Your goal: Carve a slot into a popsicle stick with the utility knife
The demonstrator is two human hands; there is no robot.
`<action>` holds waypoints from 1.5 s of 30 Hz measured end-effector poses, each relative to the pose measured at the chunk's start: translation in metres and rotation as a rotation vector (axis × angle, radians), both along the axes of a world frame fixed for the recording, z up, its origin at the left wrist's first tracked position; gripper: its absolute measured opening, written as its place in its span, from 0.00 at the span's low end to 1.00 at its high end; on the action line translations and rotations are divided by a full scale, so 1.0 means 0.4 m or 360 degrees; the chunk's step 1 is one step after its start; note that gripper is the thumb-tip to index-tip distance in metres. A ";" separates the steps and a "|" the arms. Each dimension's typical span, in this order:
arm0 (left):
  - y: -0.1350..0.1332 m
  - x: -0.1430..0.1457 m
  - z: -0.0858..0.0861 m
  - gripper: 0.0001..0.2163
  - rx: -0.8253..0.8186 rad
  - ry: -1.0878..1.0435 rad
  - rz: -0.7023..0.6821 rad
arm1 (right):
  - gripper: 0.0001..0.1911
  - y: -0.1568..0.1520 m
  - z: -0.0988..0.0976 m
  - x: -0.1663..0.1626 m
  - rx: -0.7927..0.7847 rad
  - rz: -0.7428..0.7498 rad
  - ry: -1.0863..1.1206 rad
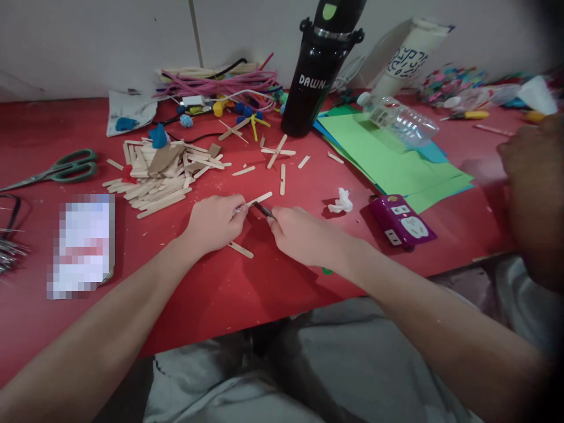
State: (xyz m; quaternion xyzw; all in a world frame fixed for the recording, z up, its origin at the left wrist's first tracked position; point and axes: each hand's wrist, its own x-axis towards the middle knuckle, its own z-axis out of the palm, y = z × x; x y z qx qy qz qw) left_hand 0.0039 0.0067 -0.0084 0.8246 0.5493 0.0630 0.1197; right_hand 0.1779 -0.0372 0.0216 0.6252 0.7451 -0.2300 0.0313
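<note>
My left hand (pixel 215 222) is closed in a pinch on a wooden craft stick (pixel 259 198) that lies flat on the red table (pixel 247 282). My right hand (pixel 304 235) is closed round a thin dark tool (pixel 263 210), and the tool's tip touches the stick near my left fingertips. Another loose stick (pixel 240 249) lies just under my left hand. A pile of craft sticks (pixel 161 176) sits to the left beyond it.
Green-handled scissors (pixel 66 169) lie at the left. A black bottle (pixel 318 70), green paper sheets (pixel 388 161), a clear plastic bottle (pixel 399 120), a purple power adapter (pixel 402 221) and a white tissue scrap (pixel 341 201) stand to the right. Another person's hand (pixel 535 188) is at the right edge.
</note>
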 end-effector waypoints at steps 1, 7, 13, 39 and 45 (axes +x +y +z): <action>0.000 0.000 0.000 0.14 -0.0002 -0.0002 0.0002 | 0.13 0.000 0.002 -0.001 -0.0006 -0.0004 -0.0009; 0.000 -0.003 -0.002 0.13 -0.0009 -0.0047 -0.0011 | 0.14 -0.001 0.006 0.004 -0.0043 0.0076 -0.0099; -0.001 -0.004 0.003 0.13 -0.0012 -0.0059 -0.0011 | 0.15 -0.006 -0.013 0.018 0.0083 0.0025 0.0019; 0.000 -0.003 0.001 0.14 -0.0016 -0.0023 -0.0015 | 0.15 -0.001 0.000 0.006 0.0048 0.0013 0.0010; 0.001 -0.003 0.000 0.14 -0.0024 0.0002 -0.0011 | 0.14 0.003 -0.002 0.003 0.0011 -0.0004 0.0026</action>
